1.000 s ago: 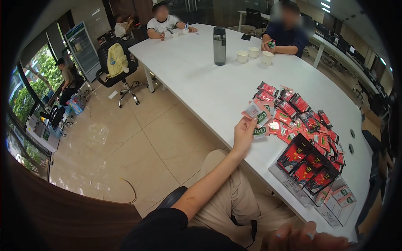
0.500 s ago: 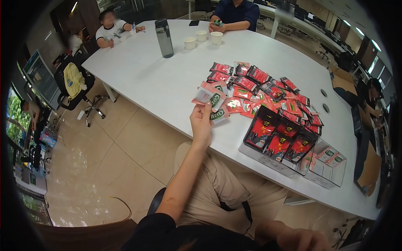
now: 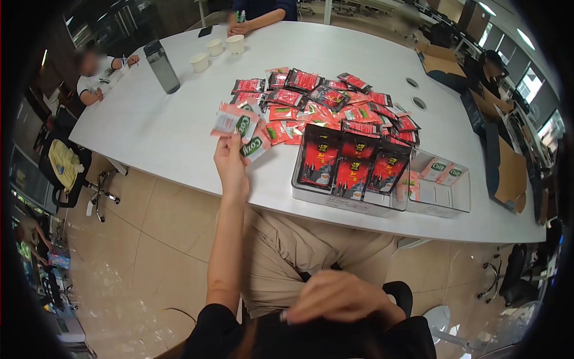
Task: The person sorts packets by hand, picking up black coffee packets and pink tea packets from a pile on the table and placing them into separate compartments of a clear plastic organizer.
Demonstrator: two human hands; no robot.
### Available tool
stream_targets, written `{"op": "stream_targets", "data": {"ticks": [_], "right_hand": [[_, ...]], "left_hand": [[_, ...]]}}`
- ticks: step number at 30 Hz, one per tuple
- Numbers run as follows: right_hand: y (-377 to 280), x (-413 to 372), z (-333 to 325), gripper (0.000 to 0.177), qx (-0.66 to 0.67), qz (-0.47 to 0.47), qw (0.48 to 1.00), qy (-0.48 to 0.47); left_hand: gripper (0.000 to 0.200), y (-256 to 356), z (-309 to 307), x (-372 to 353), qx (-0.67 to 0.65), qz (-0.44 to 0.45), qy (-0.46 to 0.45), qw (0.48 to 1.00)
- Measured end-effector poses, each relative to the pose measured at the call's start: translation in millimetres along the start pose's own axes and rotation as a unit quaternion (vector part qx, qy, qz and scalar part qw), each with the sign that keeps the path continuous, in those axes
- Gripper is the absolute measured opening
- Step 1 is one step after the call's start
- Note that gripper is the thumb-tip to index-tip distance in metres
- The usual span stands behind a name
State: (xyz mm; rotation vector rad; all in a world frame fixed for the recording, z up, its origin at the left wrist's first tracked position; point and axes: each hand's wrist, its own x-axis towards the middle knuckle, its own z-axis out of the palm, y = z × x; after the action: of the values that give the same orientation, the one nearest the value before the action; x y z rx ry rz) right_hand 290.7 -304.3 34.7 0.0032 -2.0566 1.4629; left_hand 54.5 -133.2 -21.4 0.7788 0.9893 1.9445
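Note:
My left hand is closed on a small fan of pink-and-white Cozy tea sachets, held up over the table's near edge. Blurred by motion, my right hand hovers in front of my chest with its fingers bent; whether anything is in them I cannot make out. Just beyond the left hand lies a loose pile of red-and-black coffee sachets mixed with pink ones. A clear organizer box holds upright red-and-black coffee packets. Its right-hand section has a few Cozy sachets inside.
A grey bottle and several paper cups stand toward the far left of the white table. Two people sit across it. Open cardboard boxes line the right side, near two round holes in the tabletop.
The view has swung right, so the table sits further left. My right hand has risen from the lower edge to in front of my chest. The left hand still holds the sachets.

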Motion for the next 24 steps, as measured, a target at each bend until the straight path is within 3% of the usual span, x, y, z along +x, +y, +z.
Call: {"op": "stream_targets", "data": {"ticks": [3,4,6,8,11,14,17,18,22,24], "right_hand": [[38,-33,2,0.036,-0.175,0.192,0.965,0.038],[53,-53,5,0.037,-0.231,0.276,0.931,0.049],[75,-87,12,0.041,-0.343,0.461,0.814,0.08],[90,-113,16,0.043,-0.4,0.52,0.74,0.15],[123,-163,8,0.046,-0.487,0.452,0.721,0.197],[138,-184,2,0.049,-0.496,0.479,0.682,0.243],[158,-202,-3,0.052,-0.543,0.475,0.628,0.292],[168,-211,-4,0.052,-0.553,0.474,0.617,0.296],[189,-226,-10,0.054,-0.589,0.453,0.588,0.318],[192,-223,-10,0.054,-0.597,0.441,0.585,0.328]], "left_hand": [[0.014,6,20,29,0.067,0.007,-0.07,0.995],[0.015,7,27,42,0.099,0.012,-0.098,0.99],[0.014,3,48,69,0.164,0.022,-0.139,0.976],[0.019,-5,73,92,0.231,0.026,-0.194,0.953],[0.042,-34,99,109,0.252,-0.032,-0.281,0.925],[0.06,-80,112,125,0.275,-0.028,-0.305,0.911],[0.067,-103,114,129,0.34,0.055,-0.301,0.889],[0.066,-87,114,121,0.321,0.028,-0.319,0.891],[0.063,-50,88,117,0.415,0.232,-0.304,0.826],[0.066,-27,64,113,0.45,0.186,-0.338,0.805]]}}
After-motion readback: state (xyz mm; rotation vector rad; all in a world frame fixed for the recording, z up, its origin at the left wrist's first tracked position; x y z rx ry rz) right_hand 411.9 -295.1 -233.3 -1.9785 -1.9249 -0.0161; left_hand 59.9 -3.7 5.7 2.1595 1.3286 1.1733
